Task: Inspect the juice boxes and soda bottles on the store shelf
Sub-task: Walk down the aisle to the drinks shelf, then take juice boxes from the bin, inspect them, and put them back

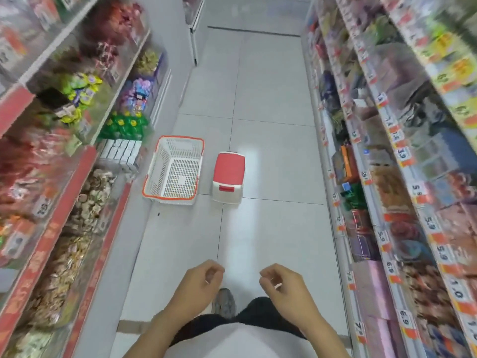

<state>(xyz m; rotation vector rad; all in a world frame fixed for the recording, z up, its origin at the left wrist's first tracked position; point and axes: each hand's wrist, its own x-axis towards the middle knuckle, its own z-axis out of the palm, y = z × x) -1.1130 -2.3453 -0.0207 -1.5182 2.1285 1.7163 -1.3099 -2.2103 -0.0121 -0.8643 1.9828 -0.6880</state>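
We are walking the aisle, left hand [200, 281] and right hand [282, 282] apart, loosely curled, empty; drinks need finding beyond the basket [173, 170] ahead.

A pale grey tiled floor [271, 104] carries a white red-rimmed plastic basket [173, 169] and, just beside it, a red-topped white step stool [228, 177] at frame centre.

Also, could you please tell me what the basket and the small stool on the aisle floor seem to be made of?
The basket looks like moulded plastic: white lattice walls and floor, orange rim, matte. The stool also looks like plastic: smooth red top with a slight sheen, white body. Both are judged from appearance only.
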